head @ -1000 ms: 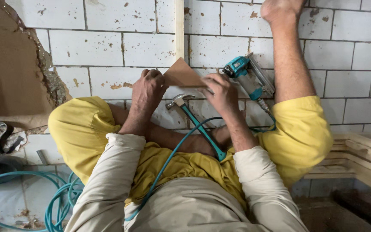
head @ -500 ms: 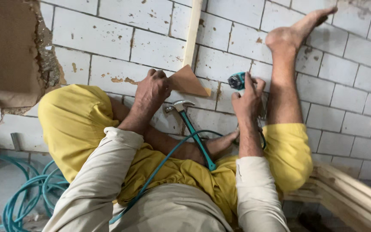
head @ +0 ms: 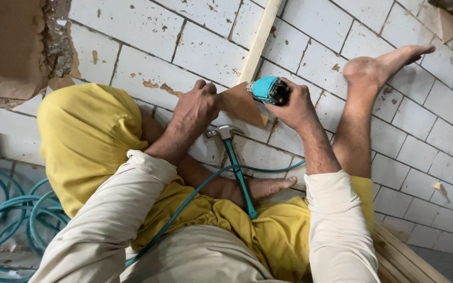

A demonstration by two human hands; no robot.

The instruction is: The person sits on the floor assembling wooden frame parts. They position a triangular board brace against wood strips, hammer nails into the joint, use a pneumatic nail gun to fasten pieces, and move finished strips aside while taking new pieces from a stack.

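I sit on a white tiled floor (head: pixel 148 26) in yellow trousers. My left hand (head: pixel 195 110) presses a brown triangular wood piece (head: pixel 242 105) flat against a pale wooden strip (head: pixel 260 36). Gripped in my right hand (head: pixel 297 107) is a teal nail gun (head: pixel 269 90), its nose set on the triangle where it meets the strip. A teal-handled claw hammer (head: pixel 237 167) lies on the floor between my legs, just below both hands. My bare right foot (head: pixel 381 65) rests to the right of the strip.
A teal air hose (head: pixel 11 220) lies coiled at the lower left, and one run crosses my lap. A brown board (head: pixel 6 47) with crumbled mortar fills the upper left. Stacked pale wooden strips (head: pixel 410 257) lie at the lower right.
My right hand has brought the nail gun left and down onto the triangular piece. The view has shifted, and my right foot now points to the right.
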